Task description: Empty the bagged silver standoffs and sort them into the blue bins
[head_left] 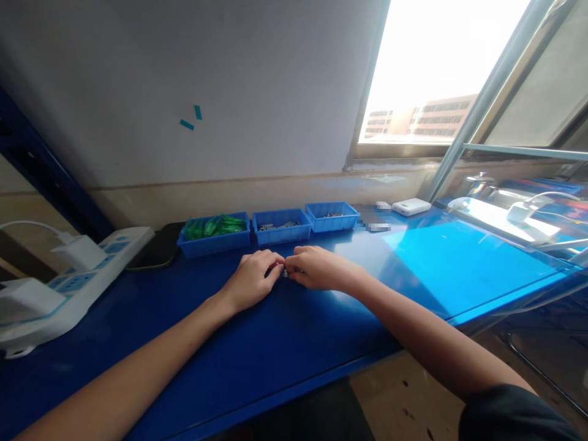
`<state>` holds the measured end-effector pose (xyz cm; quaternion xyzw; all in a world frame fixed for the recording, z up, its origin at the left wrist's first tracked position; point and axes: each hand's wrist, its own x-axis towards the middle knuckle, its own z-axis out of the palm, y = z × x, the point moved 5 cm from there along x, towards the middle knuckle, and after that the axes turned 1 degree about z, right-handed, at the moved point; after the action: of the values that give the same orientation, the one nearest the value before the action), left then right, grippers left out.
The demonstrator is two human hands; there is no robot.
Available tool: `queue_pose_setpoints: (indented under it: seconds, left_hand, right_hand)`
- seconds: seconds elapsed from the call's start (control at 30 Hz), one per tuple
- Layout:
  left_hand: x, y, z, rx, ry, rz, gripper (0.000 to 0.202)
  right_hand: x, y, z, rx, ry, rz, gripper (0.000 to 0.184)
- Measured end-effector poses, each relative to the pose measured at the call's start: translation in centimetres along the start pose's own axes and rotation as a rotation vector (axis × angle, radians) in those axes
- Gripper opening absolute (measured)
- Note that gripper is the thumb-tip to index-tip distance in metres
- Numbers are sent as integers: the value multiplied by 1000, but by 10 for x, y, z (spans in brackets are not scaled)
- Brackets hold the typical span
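My left hand (255,277) and my right hand (318,267) meet over the middle of the blue table, fingertips almost touching. Between them is a small shiny metal piece (285,273), too small to name. The fingers of both hands are pinched together around it, and parts of it are hidden behind them. Just beyond the hands stands a blue bin (281,234) with small metal parts (280,225) in it. To its right a second blue bin (331,224) holds more small metal pieces. A third bin (214,246), on the left, contains green plastic pieces (215,226).
On the left lie a white power strip (98,275) with plugged-in chargers and a dark phone (158,248). A white box-shaped device (411,207) rests at the back right, near the wall. A second power strip (505,217) lies farther right, past a metal post (459,147).
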<state>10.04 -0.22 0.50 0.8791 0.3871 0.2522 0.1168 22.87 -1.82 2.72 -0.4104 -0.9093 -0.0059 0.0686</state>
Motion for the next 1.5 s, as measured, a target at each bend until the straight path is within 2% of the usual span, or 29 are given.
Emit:
queue_pose_setpoints:
  seconds: [0.13,0.2,0.27,0.33,0.4,0.47,0.53,0.6,0.7,0.77,0.83,0.9,0.97,1.07,1.13,1.23,1.3,1.37,1.43,1.5]
  left_hand:
    - [-1,1,0,-9,6,12,27]
    - [-1,0,-1,-59,15,4,28]
    - [-1,-3,-5,-156,57,-57,31]
    - [-1,-9,-11,-267,144,-142,33]
    - [-3,-14,-16,-331,212,-209,34]
    - [-6,-14,-15,-321,181,-225,35]
    - [-11,-9,-10,-239,87,-176,37]
    - [-16,2,-2,-131,-8,-83,44]
    - [-18,16,12,-33,-116,11,58]
    - [-9,22,20,-74,-126,28,58]
    - [7,22,23,-234,-31,-2,48]
    - [22,11,20,-465,191,-118,39]
    - [31,-4,18,-653,403,-250,36]
    - [34,-23,20,-834,529,-367,39]
    - [31,-32,20,-890,563,-398,43]
    - [27,-40,19,-945,598,-455,50]
    - [27,-39,19,-945,557,-468,53]
    - [31,-32,21,-881,429,-420,51]
    - [34,-24,23,-799,297,-360,47]
    - [34,-18,22,-737,239,-324,42]
  right_hand:
    - [2,2,5,3,48,16,14]
    - [0,1,-4,40,145,-5,16]
    - [-3,-3,-24,73,351,-61,14]
    - [-6,-7,-50,95,620,-120,14]
    - [-4,-7,-74,113,849,-118,18]
    - [6,1,-88,134,945,-58,18]
    - [19,12,-91,151,923,7,17]
    - [25,24,-84,169,848,43,22]
    - [10,37,-61,228,719,50,32]
    - [-10,40,-39,289,581,17,45]
    - [-28,40,-15,318,390,-19,71]
    - [-37,36,6,302,224,-37,95]
    - [-34,28,18,279,151,-56,105]
    - [-6,9,25,274,176,-130,91]
    - [17,-2,27,264,224,-167,68]
    - [39,-13,28,250,283,-227,43]
    - [42,-18,30,258,272,-295,26]
    - [39,-19,31,258,255,-321,11]
    - [35,-18,31,235,240,-292,8]
    - [33,-16,31,185,220,-246,12]
